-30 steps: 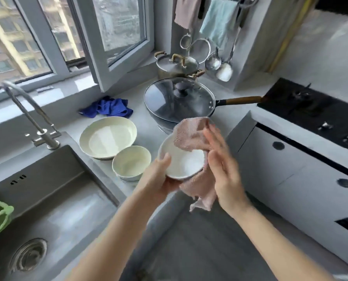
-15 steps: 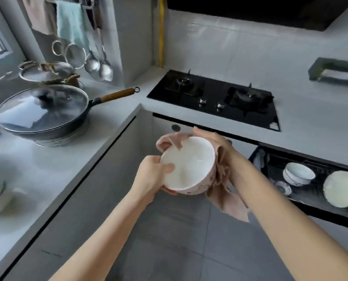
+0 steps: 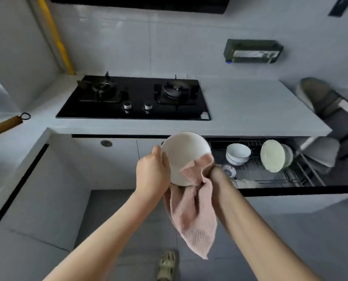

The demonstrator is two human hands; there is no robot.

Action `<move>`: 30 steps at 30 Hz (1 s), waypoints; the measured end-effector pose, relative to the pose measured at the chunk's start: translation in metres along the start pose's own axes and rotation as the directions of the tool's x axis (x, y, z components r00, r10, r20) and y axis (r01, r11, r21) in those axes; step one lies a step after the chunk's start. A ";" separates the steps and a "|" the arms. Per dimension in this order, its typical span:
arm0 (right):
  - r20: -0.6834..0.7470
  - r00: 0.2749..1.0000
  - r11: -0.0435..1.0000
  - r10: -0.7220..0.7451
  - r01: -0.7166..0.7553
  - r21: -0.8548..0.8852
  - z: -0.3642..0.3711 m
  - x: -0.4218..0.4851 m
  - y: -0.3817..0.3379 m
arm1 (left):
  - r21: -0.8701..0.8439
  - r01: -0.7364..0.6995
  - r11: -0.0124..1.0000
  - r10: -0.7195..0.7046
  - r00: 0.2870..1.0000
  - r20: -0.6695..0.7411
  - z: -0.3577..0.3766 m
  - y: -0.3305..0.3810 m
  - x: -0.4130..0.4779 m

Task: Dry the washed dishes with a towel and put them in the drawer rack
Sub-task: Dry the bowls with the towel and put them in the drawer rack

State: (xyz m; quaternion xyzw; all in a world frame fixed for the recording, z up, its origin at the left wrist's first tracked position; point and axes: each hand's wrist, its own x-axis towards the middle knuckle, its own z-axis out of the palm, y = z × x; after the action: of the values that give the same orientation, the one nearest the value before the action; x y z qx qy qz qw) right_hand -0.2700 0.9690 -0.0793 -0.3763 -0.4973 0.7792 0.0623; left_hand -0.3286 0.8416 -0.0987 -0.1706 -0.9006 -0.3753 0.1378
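Observation:
I hold a white bowl (image 3: 184, 157) in front of me with its rounded outside turned toward me. My left hand (image 3: 151, 173) grips its left rim. My right hand (image 3: 214, 173) is mostly hidden behind the bowl, wrapped in the pink towel (image 3: 191, 216), which is bunched against the bowl's lower right side and hangs down below it. The open drawer rack (image 3: 290, 179) lies just right of the bowl, under the counter. It holds stacked white bowls (image 3: 238, 154), upright pale plates (image 3: 272, 156) and a small dish (image 3: 229, 171).
A black gas hob (image 3: 134, 98) is set in the white counter (image 3: 250, 110) straight ahead. A wooden pan handle (image 3: 4, 124) juts in at the left. My sandalled foot (image 3: 167, 264) stands on the grey floor below. Shut cabinet fronts (image 3: 106, 159) are left of the drawer.
I have turned right, from the sink counter to the hob and drawer. The bowl has tipped from inside-up to outside facing me, and the towel has shifted to its lower right.

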 end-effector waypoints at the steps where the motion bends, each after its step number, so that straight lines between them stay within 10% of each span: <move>1: -0.033 0.999 0.998 -0.021 0.019 -0.065 -0.006 0.008 -0.002 | 0.014 -0.021 1.000 0.021 0.999 0.030 0.011 0.002 0.012; 6: -0.078 0.913 0.754 -0.401 0.280 -0.594 -0.060 0.064 -0.017 | -0.016 0.183 0.983 -0.177 0.969 0.173 0.064 -0.001 0.079; 11: 0.061 0.919 0.575 -0.389 0.294 -0.763 -0.098 0.101 -0.056 | -0.161 0.339 0.927 -0.263 0.893 0.365 0.123 0.018 0.119; 22: 0.178 0.983 0.910 -0.053 0.121 -0.396 -0.226 0.208 -0.125 | -0.213 0.425 0.880 -0.230 0.773 0.592 0.279 0.122 0.128; 28: 0.099 0.995 0.918 0.020 0.021 -0.396 -0.349 0.253 -0.168 | -0.093 0.571 0.816 -0.201 0.431 0.880 0.366 0.193 0.128; 30: 0.023 0.998 0.864 0.054 -0.035 -0.502 -0.391 0.278 -0.179 | -0.078 0.626 0.776 -0.274 0.445 0.853 0.382 0.199 0.133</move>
State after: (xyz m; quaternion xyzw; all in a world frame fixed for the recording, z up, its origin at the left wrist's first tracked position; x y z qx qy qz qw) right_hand -0.2634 1.4732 -0.1652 -0.3767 -0.6747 0.6314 -0.0645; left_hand -0.4129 1.2765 -0.1837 -0.0927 -0.7804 -0.4467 -0.4275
